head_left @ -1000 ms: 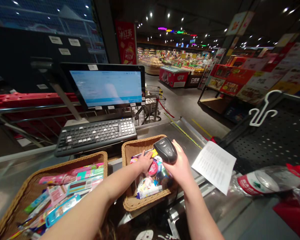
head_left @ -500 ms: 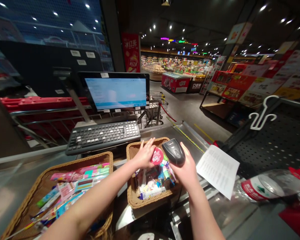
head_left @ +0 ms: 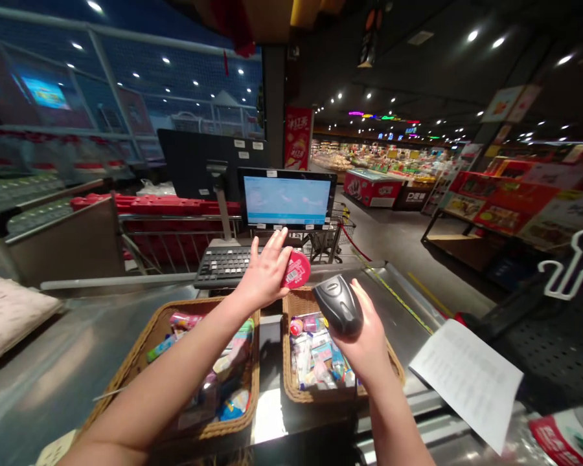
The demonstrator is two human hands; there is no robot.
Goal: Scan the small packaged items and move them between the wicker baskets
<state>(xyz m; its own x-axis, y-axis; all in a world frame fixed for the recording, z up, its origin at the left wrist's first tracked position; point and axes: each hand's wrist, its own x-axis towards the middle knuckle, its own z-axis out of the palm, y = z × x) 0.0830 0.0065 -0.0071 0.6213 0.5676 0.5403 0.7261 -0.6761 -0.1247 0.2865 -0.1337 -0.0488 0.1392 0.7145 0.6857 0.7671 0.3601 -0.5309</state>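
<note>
My left hand (head_left: 265,272) grips a round red item (head_left: 298,266) between thumb and fingers, its barcode label facing me. My right hand (head_left: 364,346) is wrapped around a black barcode scanner (head_left: 339,303), whose head points toward the red item, a short gap apart. Below the scanner stands a wicker basket (head_left: 315,394) of small packaged goods (head_left: 323,353). A second wicker basket (head_left: 228,427), also holding colourful small packets, is partly hidden under my left forearm.
Behind my left hand are a keyboard (head_left: 222,262) and a lit monitor (head_left: 289,199). A printed sheet (head_left: 469,382) and a plastic bottle (head_left: 566,440) lie at the right. A cushion (head_left: 14,317) rests on the metal counter (head_left: 102,323) at the left.
My left hand has lifted the red item up and out from over the right basket, toward the keyboard. The scanner stays in my right hand. The view has turned left.
</note>
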